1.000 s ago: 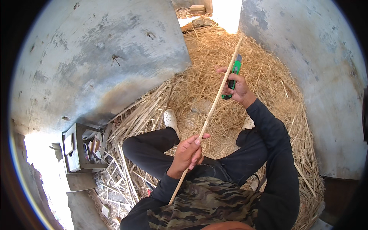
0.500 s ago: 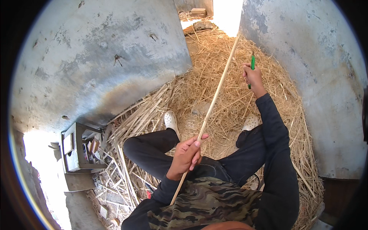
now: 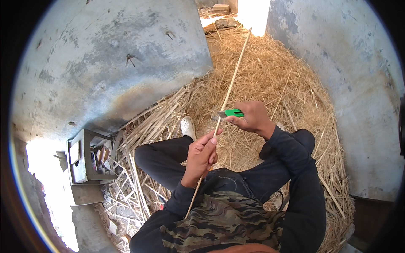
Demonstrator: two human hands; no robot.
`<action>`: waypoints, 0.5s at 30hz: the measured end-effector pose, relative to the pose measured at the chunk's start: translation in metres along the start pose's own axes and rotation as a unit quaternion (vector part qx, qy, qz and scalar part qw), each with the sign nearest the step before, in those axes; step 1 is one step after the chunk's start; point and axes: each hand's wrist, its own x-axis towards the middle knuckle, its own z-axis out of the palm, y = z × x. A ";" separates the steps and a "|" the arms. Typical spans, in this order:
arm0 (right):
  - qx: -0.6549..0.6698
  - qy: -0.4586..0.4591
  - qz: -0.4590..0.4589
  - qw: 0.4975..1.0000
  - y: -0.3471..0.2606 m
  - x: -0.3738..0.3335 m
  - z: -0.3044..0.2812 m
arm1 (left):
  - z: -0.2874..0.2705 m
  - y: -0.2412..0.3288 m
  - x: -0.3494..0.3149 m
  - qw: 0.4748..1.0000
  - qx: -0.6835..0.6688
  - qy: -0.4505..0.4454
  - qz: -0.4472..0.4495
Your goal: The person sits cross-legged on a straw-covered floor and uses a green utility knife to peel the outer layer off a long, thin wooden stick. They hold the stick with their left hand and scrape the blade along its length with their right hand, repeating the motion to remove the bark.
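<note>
A long, thin pale strip, apparently split bamboo (image 3: 234, 78), slants from my lap up toward the bright doorway. My left hand (image 3: 201, 158) is wrapped round its lower part, thumb on top. Just beyond that grip, my right hand (image 3: 252, 117) is closed on a green utility knife (image 3: 233, 113). The knife's blade points left and lies across the strip, apparently touching it. The strip's lower end runs under my left wrist to the camouflage cloth (image 3: 236, 219) over my lap.
Straw-like shavings (image 3: 257, 71) cover the floor ahead. Split strips (image 3: 156, 120) are heaped at left, beside an open wooden box (image 3: 90, 158) with odds and ends. Worn plaster walls (image 3: 114, 55) stand on both sides. A white clog (image 3: 187, 127) is on my left foot.
My right hand has come down and left with the knife, from out over the shavings to the strip. The strip's far end has shifted left; my left hand still grips it.
</note>
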 end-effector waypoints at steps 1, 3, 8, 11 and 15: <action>-0.016 0.011 -0.005 1.000 -0.001 0.000 0.001 | 0.001 -0.002 0.000 1.000 0.001 0.004 0.000; -0.048 0.053 -0.031 0.997 0.005 0.003 0.002 | 0.004 -0.004 0.000 1.000 0.005 0.010 0.001; -0.131 0.097 -0.019 0.987 0.025 0.007 0.013 | 0.008 -0.008 0.004 1.000 0.009 0.006 0.009; -0.155 0.049 0.100 0.982 0.060 0.018 0.005 | 0.009 -0.016 -0.008 0.999 0.034 -0.015 -0.018; -0.088 0.012 0.073 0.993 0.046 0.015 -0.002 | 0.008 -0.015 -0.011 1.000 0.019 -0.008 0.004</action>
